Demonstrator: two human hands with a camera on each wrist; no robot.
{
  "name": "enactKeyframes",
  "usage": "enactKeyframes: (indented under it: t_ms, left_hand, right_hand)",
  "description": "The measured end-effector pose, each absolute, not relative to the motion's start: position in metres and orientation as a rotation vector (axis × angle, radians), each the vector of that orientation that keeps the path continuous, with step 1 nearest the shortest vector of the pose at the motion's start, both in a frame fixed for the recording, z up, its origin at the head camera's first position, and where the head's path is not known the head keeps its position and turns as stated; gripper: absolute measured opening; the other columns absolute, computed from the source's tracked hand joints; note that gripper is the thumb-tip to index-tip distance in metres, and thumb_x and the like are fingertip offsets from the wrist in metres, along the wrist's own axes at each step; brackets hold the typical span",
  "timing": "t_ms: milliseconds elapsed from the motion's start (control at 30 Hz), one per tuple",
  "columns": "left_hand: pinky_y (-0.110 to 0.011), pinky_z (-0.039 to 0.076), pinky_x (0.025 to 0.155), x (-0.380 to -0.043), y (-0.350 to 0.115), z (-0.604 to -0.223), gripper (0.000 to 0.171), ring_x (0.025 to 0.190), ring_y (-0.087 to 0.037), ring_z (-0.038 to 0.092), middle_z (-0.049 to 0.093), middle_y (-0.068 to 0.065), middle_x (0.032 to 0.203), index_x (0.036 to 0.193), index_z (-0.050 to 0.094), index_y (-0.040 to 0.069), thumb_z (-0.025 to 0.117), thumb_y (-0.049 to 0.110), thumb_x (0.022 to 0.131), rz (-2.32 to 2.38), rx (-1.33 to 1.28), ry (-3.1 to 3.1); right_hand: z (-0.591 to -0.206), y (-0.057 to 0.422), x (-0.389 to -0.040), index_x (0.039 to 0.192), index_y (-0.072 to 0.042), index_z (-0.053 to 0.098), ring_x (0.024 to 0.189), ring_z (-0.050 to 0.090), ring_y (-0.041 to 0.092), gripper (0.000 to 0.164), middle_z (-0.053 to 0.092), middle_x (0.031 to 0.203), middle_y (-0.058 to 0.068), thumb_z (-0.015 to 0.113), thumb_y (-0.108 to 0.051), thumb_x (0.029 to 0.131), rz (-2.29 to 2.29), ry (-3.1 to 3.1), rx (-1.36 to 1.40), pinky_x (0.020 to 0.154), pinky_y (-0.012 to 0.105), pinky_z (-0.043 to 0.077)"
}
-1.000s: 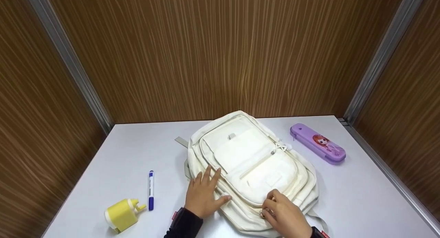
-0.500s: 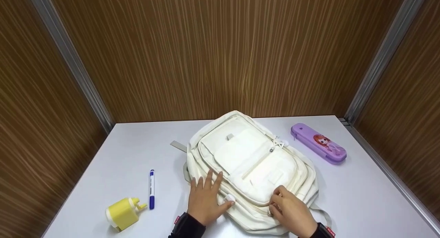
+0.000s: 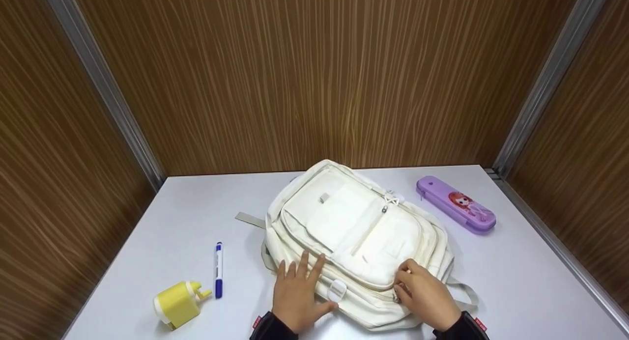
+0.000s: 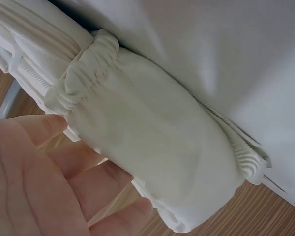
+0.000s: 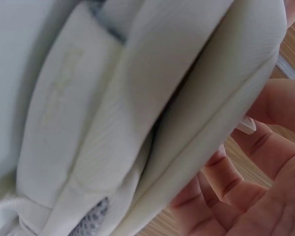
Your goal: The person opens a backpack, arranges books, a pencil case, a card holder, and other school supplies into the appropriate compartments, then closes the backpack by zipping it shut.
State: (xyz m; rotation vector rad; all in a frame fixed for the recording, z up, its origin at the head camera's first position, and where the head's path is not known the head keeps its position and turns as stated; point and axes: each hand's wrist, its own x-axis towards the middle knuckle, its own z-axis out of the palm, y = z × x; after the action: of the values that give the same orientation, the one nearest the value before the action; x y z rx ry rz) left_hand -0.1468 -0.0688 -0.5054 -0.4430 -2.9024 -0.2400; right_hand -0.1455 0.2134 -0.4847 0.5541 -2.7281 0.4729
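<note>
A: Where is the backpack (image 3: 344, 222)?

B: In the middle of the white table (image 3: 196, 207), lying flat and slightly askew, its front pocket facing up. A grey strap (image 3: 250, 220) sticks out on its left, and a white cord (image 3: 391, 199) crosses near its right edge.

A: And the left hand (image 3: 297, 300)?

B: Relaxed, gripping nothing. Its fingers are spread along the near left side of the backpack, and the left wrist view shows fingertips against a gathered side pocket (image 4: 152, 118). A pale round tag (image 3: 337, 290) sits just above the thumb.

A: What about the right hand (image 3: 425, 296)?

B: Its fingers are curled at the near edge of the backpack, pinching a zip pull (image 3: 396, 297). The fingertips hide most of it, so I can't make out exactly how they meet around it.

A: Anything else on the table?

B: A purple pencil case (image 3: 456, 204) with a printed red-haired figure lies beyond the backpack, to its right. On the left there's a white marker (image 3: 218, 271), blue cap toward the person, with a yellow-and-white object (image 3: 178, 304) just beside it.

A: And behind?

B: A wood-grain panel (image 3: 319, 74).
</note>
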Motion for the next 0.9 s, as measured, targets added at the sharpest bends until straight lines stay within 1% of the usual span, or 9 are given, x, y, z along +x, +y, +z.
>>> enactKeyframes:
  t_ms: [133,267,367,467,600,667,800,900]
  left_hand:
    - [-0.054,0.036,0.111,-0.140,-0.062,-0.505,0.100,0.120,-0.037,0.059,0.047,-0.016,0.149,0.152,0.034,0.029,0.065,0.075,0.070,-0.119,-0.447,-2.877]
    - [-0.048,0.044,0.104,-0.136,-0.054,-0.506,0.096,0.108,-0.033,0.064,0.056,-0.016,0.141,0.150,0.039,0.029,0.067,0.074,0.070,0.006,-0.425,-2.804]
    - [-0.046,0.048,0.099,-0.135,-0.049,-0.508,0.092,0.102,-0.031,0.066,0.059,-0.016,0.137,0.148,0.043,0.029,0.068,0.072,0.070,0.038,-0.400,-2.768]
    - [-0.046,0.048,0.097,-0.135,-0.047,-0.509,0.090,0.101,-0.032,0.067,0.060,-0.016,0.136,0.147,0.044,0.030,0.068,0.071,0.071,0.039,-0.382,-2.766]
    - [-0.046,0.049,0.096,-0.135,-0.046,-0.509,0.088,0.100,-0.032,0.067,0.060,-0.016,0.135,0.146,0.045,0.030,0.068,0.070,0.071,0.039,-0.370,-2.757]
    - [-0.046,0.049,0.096,-0.135,-0.046,-0.509,0.087,0.099,-0.031,0.067,0.061,-0.015,0.135,0.146,0.045,0.030,0.067,0.070,0.072,0.039,-0.366,-2.744]
    - [-0.046,0.049,0.095,-0.135,-0.046,-0.510,0.084,0.099,-0.031,0.067,0.061,-0.015,0.135,0.146,0.045,0.031,0.065,0.070,0.074,0.036,-0.360,-2.727]
    - [-0.046,0.049,0.095,-0.135,-0.045,-0.511,0.083,0.098,-0.032,0.067,0.061,-0.015,0.134,0.145,0.046,0.031,0.064,0.071,0.075,0.025,-0.354,-2.725]
  right_hand:
    - [-0.485,0.221,-0.152,0.071,-0.023,0.058,0.079,0.056,0.005,0.024,0.057,0.095,-0.009,0.077,-0.010,0.079,0.481,-2.727,0.539,0.068,0.027,0.049]
    - [-0.486,0.228,-0.157,0.073,-0.022,0.060,0.082,0.060,0.007,0.023,0.057,0.096,-0.009,0.077,-0.008,0.079,0.492,-2.727,0.506,0.072,0.029,0.052]
    - [-0.485,0.229,-0.158,0.072,-0.022,0.059,0.084,0.059,0.008,0.024,0.057,0.096,-0.008,0.076,-0.007,0.079,0.508,-2.716,0.492,0.074,0.030,0.052]
    - [-0.483,0.227,-0.153,0.068,-0.023,0.057,0.082,0.052,0.009,0.027,0.054,0.092,-0.008,0.077,-0.006,0.077,0.512,-2.686,0.475,0.072,0.028,0.048]
    - [-0.480,0.219,-0.142,0.063,-0.024,0.053,0.072,0.038,0.007,0.029,0.042,0.076,-0.012,0.074,-0.006,0.074,0.496,-2.664,0.443,0.061,0.023,0.035]
    - [-0.478,0.214,-0.137,0.062,-0.024,0.052,0.066,0.034,0.005,0.028,0.037,0.069,-0.014,0.071,-0.007,0.074,0.507,-2.693,0.450,0.056,0.020,0.030]
    - [-0.477,0.201,-0.130,0.062,-0.023,0.053,0.059,0.033,0.000,0.025,0.035,0.063,-0.016,0.070,-0.011,0.075,0.505,-2.758,0.486,0.053,0.018,0.029]
    - [-0.479,0.191,-0.129,0.062,-0.022,0.055,0.059,0.033,0.000,0.023,0.036,0.063,-0.017,0.070,-0.012,0.076,0.485,-2.754,0.513,0.054,0.018,0.031]
